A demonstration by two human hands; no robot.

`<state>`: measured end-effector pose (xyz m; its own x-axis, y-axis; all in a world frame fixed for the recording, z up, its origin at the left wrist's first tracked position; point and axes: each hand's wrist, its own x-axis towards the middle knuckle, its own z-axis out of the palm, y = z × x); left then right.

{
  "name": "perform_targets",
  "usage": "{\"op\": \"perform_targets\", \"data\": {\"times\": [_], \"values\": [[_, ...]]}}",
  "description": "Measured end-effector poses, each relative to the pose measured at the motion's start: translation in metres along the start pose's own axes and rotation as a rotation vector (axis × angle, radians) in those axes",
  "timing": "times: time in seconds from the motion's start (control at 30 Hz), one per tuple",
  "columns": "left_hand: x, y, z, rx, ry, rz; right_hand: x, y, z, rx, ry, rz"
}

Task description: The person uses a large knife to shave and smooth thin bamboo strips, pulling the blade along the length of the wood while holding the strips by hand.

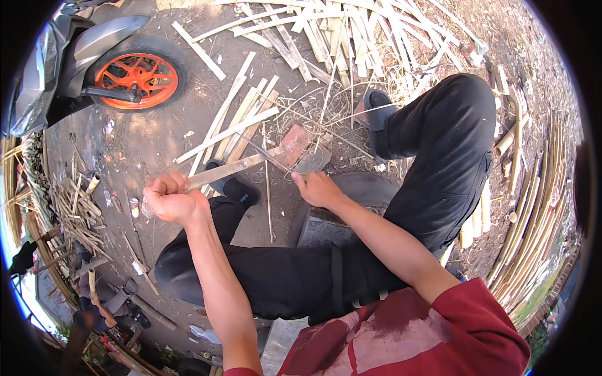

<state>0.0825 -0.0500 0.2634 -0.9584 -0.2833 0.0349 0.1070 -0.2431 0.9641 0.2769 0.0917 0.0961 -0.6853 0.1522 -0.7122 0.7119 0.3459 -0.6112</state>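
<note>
My left hand (175,197) is closed around the near end of a flat bamboo strip (232,169), which slants up to the right. My right hand (318,189) is closed by the strip's far end, thumb up. From it a thin grey knife blade (271,158) crosses the strip's far end; its handle is hidden in the fingers. Just past the strip lie a reddish brick (296,139) and a grey stone piece (313,161) on the ground. Below my right hand are a tyre (370,187) and a dark block (325,229), between my black-trousered legs.
Split bamboo strips (338,37) lie heaped at the far side, with more strips (241,122) nearer. A motorcycle wheel (141,74) with an orange rim stands far left. Long bamboo lengths (533,207) are stacked at right. Another person (103,301) is at lower left.
</note>
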Motion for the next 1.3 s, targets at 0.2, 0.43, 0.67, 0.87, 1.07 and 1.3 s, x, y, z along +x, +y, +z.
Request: {"op": "perform_targets", "data": {"times": [0.2,0.43,0.67,0.87,1.07,1.3], "values": [[-0.002,0.002,0.002,-0.007,-0.052,-0.011,-0.024,-0.024,-0.014,-0.069,-0.009,-0.026],[0.012,0.007,-0.008,0.027,0.035,-0.038,-0.004,0.029,-0.015,-0.131,-0.004,0.145],[0.012,0.008,-0.009,0.029,0.065,-0.056,-0.023,0.011,-0.011,-0.043,-0.07,0.205],[-0.008,0.019,-0.011,-0.116,-0.397,-0.133,-0.028,-0.012,-0.021,0.014,-0.032,0.004],[-0.043,0.021,-0.012,0.223,-0.671,0.135,-0.062,-0.08,-0.028,0.28,0.123,-0.385],[-0.041,0.028,-0.024,0.68,-0.606,0.394,-0.08,-0.098,-0.016,0.425,0.065,-0.442]]}}
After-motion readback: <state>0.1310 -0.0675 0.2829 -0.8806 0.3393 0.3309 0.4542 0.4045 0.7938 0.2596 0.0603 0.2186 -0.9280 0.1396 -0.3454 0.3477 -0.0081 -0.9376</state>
